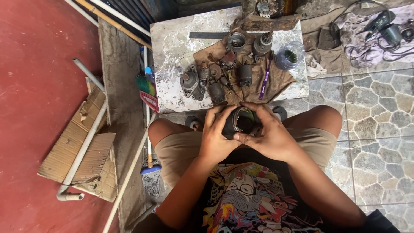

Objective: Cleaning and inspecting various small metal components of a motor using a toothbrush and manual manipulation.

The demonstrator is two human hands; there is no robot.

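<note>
Both hands hold a dark, hollow metal cylinder housing (240,122) over my lap, its open end facing up. My left hand (214,136) wraps its left side. My right hand (269,131) grips the right side, thumb at the rim. Just beyond, a low marble-topped table (177,51) carries a brown rag (276,80) with several greasy motor parts: a grey end housing (189,81), a round cup-shaped part (236,41), an armature-like piece (262,43), a small dark cylinder (245,74) and a purple-handled tool (265,80).
A clear plastic container (289,55) stands at the table's right edge. Cardboard (82,149) and white pipes (84,146) lie on the red floor at left. A power tool with cables (384,26) rests on cloth at the far right, on stone-patterned tiles (379,112).
</note>
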